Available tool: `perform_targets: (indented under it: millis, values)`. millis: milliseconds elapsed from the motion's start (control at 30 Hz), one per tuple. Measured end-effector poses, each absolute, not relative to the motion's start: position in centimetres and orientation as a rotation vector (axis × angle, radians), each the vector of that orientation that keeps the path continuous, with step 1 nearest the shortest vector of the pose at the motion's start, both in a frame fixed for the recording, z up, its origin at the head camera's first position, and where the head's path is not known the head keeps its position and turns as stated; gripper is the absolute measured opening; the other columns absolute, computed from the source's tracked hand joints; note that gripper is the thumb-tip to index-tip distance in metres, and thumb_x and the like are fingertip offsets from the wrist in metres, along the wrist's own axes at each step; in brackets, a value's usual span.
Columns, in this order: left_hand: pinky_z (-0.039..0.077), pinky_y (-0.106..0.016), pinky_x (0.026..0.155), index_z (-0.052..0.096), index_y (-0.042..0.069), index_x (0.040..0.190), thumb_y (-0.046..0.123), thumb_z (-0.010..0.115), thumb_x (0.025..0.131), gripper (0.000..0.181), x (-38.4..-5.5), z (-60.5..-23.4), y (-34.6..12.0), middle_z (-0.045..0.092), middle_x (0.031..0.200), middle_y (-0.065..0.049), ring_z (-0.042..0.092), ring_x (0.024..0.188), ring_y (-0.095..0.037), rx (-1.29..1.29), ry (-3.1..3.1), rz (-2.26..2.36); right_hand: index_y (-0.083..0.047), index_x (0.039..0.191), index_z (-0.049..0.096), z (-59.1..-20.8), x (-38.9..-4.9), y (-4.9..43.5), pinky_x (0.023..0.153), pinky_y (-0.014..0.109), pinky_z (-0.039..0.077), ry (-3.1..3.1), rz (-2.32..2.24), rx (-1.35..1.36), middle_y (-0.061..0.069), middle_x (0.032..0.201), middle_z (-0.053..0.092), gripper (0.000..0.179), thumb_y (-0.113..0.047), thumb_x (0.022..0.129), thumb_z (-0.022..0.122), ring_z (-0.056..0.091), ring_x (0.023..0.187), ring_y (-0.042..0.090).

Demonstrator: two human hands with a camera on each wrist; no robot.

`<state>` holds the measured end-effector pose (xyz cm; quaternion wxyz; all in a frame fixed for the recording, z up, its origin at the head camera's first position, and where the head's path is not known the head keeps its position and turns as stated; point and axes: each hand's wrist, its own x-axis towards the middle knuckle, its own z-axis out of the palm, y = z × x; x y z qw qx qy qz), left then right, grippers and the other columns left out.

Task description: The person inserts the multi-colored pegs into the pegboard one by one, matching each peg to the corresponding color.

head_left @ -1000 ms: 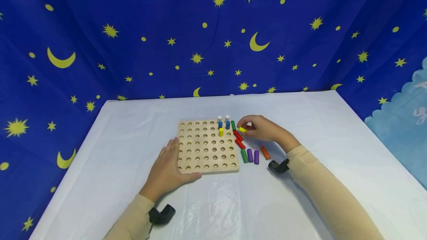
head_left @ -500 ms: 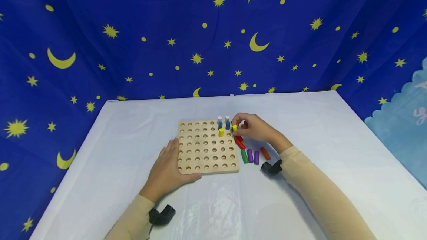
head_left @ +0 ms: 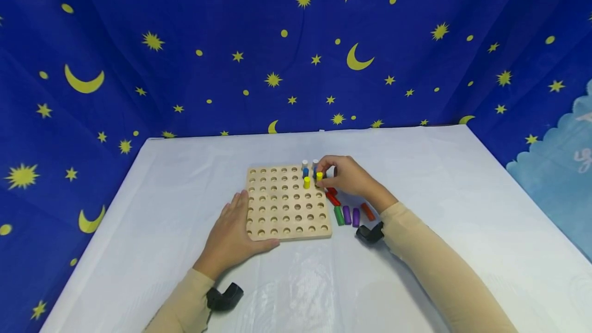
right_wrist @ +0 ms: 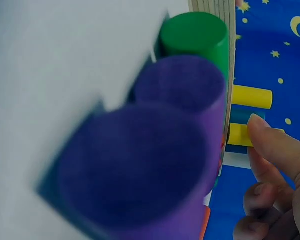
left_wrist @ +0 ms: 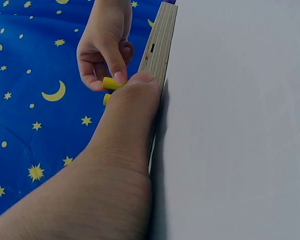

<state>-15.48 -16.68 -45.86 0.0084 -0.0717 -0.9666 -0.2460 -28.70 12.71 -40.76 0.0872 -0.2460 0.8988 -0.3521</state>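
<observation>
We log the yellow peg upright at the board's far right, left of the right hand, the nearer one, thumb and finger pinching it; seating unclear. Left hand: thumb spread from fingers, near left corner.

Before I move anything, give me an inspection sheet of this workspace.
Surface: white-covered table.
Job's things: pegboard; white pegs, blue pegs and a yellow peg stand toward its far right corner.
Clutter: loose red pegs, green peg, purple pegs, orange peg right of the board.
Left hand: rests along the board's left edge, thumb at its near edge.
Right hand: pinches another yellow peg at the board; seating unclear.
Cables: nothing seen for certain.
Surroundings: blue star-and-moon cloth; light-blue area at right.
</observation>
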Motion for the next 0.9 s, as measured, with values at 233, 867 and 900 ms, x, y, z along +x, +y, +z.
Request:
perform_targets:
  millis: [233, 867, 900]
  values:
    - [0.016, -0.052, 0.126, 0.010, -0.002, 0.158, 0.089, 0.067, 0.058, 0.147, -15.43, -45.75, -16.71, 0.015, 0.166, -0.019, 0.014, 0.154, -0.035, -0.226, -3.017, -0.772, -0.021, 0.099, 0.068, -40.58, -28.50, 12.53, 0.069, 0.032, 0.049, 2.693, -1.025, -0.754, -0.004, 0.097, 0.068, 0.021, -0.021, 0.083, 0.081, 0.057, 0.083, 0.019]
    - [0.015, -0.051, 0.126, 0.009, -0.002, 0.158, 0.090, 0.066, 0.058, 0.147, -15.52, -45.86, -16.68, 0.014, 0.166, -0.019, 0.013, 0.155, -0.034, -0.230, -3.023, -0.761, -0.023, 0.103, 0.071, -40.50, -28.24, 12.56, 0.070, 0.031, 0.050, 2.710, -0.934, -0.732, -0.006, 0.099, 0.071, 0.025, -0.025, 0.081, 0.083, 0.059, 0.082, 0.017]
    - [0.015, -0.051, 0.126, 0.009, -0.001, 0.158, 0.090, 0.065, 0.058, 0.147, -15.52, -45.87, -16.68, 0.014, 0.166, -0.019, 0.013, 0.155, -0.034, -0.230, -3.024, -0.760, -0.022, 0.104, 0.072, -40.45, -28.22, 12.70, 0.071, 0.031, 0.050, 2.708, -0.947, -0.735, -0.006, 0.099, 0.071, 0.026, -0.025, 0.081, 0.083, 0.060, 0.084, 0.017]
